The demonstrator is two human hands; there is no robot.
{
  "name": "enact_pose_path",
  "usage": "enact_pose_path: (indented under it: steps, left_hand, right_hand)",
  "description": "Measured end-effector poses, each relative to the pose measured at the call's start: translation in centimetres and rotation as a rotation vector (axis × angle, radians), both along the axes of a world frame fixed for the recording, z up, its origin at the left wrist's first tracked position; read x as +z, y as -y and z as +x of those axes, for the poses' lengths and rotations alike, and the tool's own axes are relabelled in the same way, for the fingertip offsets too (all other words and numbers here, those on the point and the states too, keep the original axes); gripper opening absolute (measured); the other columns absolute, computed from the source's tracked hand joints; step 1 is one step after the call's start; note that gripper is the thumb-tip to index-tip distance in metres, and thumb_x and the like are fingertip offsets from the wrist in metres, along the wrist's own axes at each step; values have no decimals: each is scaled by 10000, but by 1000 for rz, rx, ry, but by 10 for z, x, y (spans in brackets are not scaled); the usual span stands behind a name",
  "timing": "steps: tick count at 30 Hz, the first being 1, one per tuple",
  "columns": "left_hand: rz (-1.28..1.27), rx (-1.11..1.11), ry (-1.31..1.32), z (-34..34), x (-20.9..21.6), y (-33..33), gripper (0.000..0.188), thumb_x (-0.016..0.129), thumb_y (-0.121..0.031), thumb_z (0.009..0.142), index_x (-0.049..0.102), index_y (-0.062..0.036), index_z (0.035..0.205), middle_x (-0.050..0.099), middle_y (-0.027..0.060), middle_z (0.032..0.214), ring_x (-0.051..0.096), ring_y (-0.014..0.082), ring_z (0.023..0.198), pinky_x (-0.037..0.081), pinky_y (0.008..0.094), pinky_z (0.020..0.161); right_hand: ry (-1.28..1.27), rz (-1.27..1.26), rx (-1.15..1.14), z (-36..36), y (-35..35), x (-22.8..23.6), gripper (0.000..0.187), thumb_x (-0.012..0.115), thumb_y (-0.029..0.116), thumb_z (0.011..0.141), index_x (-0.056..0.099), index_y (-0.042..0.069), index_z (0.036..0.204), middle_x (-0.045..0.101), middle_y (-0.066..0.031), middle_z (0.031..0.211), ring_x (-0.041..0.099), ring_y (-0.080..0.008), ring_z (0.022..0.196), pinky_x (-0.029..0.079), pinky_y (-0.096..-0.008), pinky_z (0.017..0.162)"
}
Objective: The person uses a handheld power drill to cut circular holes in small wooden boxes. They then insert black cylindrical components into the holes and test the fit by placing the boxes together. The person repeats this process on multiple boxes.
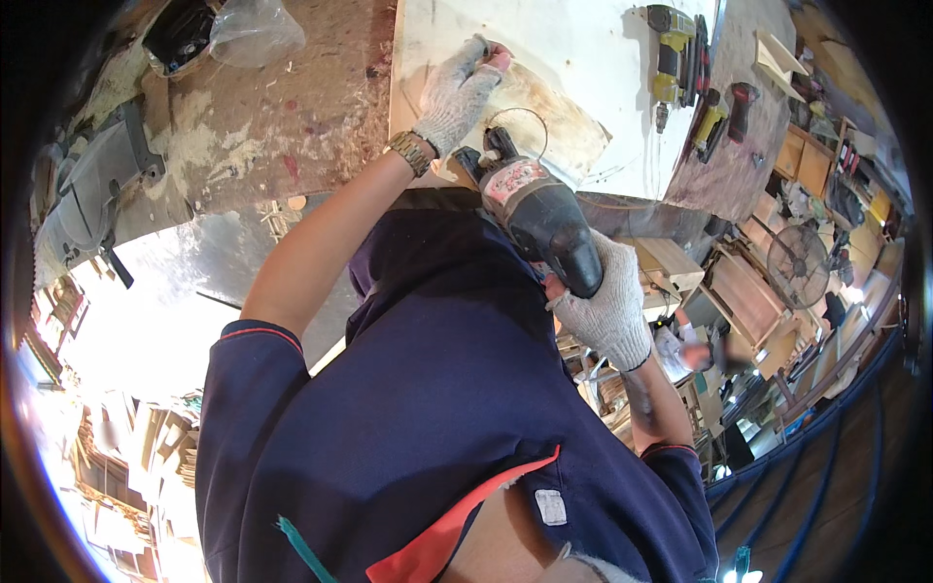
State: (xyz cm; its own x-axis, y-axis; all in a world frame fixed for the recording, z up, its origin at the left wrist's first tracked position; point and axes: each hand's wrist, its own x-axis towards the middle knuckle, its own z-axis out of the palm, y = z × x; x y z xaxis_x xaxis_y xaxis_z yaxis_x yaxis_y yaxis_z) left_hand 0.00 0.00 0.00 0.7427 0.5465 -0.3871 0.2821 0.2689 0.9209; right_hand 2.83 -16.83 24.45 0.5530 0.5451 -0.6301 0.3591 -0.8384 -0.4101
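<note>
My right hand (pixel 604 301), in a white knit glove with bare fingertips, is wrapped round the rear of a dark power tool that looks like a jigsaw (pixel 556 233). The tool's front end meets the near edge of a pale sheet (pixel 612 49), and a worn reddish label covers part of its body. My left hand (pixel 457 97), gloved the same way, rests above the sheet with fingers curled together. Beside its fingertips lies a thin brownish wood piece (pixel 559 121). Whatever those fingers pinch, if anything, is hidden.
A yellow-and-black cordless drill (pixel 669 58) lies on the sheet's right side. Further right are another yellow tool (pixel 710 126) and a red-and-black one (pixel 742 109). A clear plastic bag (pixel 255 34) sits far left on the stained bench (pixel 292 117). A fan (pixel 797 264) stands at right.
</note>
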Motion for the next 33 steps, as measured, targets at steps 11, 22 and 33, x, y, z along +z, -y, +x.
enact_pose_path:
  steps: [11, 22, 33]
  left_hand:
    - [-13, 5, 67, 1, -4, 1, 362, 595, -419, 1044, 702, -91, 1153, 605, -25, 925, 518, 88, 865, 441, 265, 804]
    - [-215, 42, 178, 1, -21, 4, 773, 196, -685, 1071, 679, -93, 1191, 615, 2, 1053, 523, 115, 1004, 419, 284, 944]
    - [-543, 60, 242, -1, -28, 0, 968, 126, -817, 992, 639, -37, 1249, 607, 80, 1213, 539, 194, 1165, 395, 339, 1091]
  right_hand:
    - [160, 108, 33, -14, 8, -8, 313, 732, 133, 690, 681, 13, 974, 684, -181, 728, 682, -368, 674, 525, -422, 694]
    - [19, 80, -149, -17, -6, -2, 287, 728, 130, 685, 665, 8, 938, 681, -171, 713, 699, -352, 683, 534, -418, 679]
    - [-96, 36, -212, -14, -3, -7, 315, 739, 165, 677, 664, 18, 945, 678, -215, 756, 696, -422, 758, 540, -462, 731]
